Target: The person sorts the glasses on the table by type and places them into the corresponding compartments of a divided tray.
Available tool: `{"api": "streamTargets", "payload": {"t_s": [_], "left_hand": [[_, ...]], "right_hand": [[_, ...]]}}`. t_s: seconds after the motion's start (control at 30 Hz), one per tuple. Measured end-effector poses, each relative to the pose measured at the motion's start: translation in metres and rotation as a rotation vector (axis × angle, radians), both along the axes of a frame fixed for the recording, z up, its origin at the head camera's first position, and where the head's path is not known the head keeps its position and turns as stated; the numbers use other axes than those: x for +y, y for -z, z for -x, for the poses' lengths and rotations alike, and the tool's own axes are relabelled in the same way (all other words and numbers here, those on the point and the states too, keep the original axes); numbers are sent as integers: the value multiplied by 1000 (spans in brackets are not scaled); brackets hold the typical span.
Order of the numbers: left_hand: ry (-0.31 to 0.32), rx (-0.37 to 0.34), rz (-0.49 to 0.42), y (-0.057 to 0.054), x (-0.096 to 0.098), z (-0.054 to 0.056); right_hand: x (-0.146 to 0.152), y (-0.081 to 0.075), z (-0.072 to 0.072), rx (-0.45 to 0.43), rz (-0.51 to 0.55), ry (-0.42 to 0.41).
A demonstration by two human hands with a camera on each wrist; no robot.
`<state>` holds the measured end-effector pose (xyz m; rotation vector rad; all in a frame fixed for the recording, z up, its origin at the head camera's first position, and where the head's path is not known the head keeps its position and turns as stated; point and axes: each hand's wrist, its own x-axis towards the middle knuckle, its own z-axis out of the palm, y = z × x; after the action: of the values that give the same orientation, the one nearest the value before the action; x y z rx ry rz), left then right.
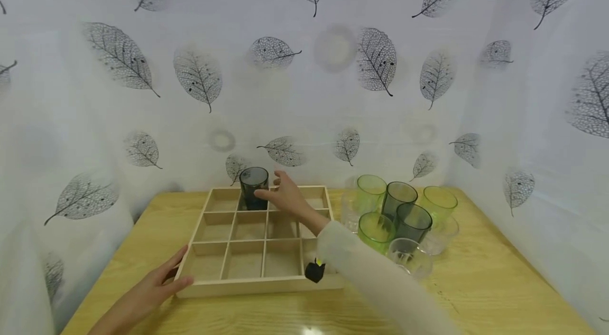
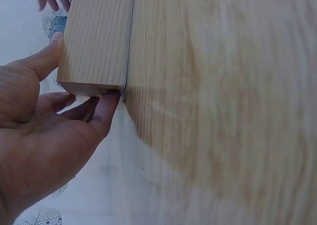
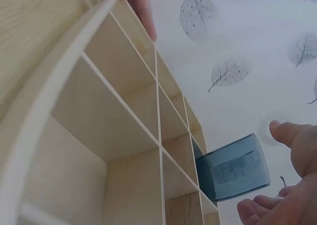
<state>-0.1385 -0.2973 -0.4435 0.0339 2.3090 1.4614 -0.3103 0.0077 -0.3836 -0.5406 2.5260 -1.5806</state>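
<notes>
Gripping divided wooden tray at 7 o'clock with left hand, likely steadying; holding empty right hand spread beside smoked-glass tumbler at 12 o'clock.

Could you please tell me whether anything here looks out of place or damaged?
Nothing stands out. The dark cup stands upright in the back row of the wooden box, and the other cups, grouped to its right, look upright on the table, with no spill or damage visible.

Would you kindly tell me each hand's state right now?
Left hand: holding the wooden tray by one corner.
Right hand: open, empty, beside the dark glass.
</notes>
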Motion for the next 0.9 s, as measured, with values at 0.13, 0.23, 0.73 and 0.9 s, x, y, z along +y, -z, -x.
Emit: {"api": "streamTargets", "payload": {"t_s": [0.13, 0.23, 0.73, 0.9], "left_hand": [[1, -8, 0, 0, 0, 1], [4, -10, -1, -1, 0, 1], [20, 13, 23, 0, 1, 0], [17, 24, 30, 1, 0, 1]], "right_hand": [[19, -4, -14, -47, 52, -60], [34, -7, -21, -31, 56, -103], [109, -11, -58, 18, 14, -201], [133, -8, -68, -5, 11, -186]]}}
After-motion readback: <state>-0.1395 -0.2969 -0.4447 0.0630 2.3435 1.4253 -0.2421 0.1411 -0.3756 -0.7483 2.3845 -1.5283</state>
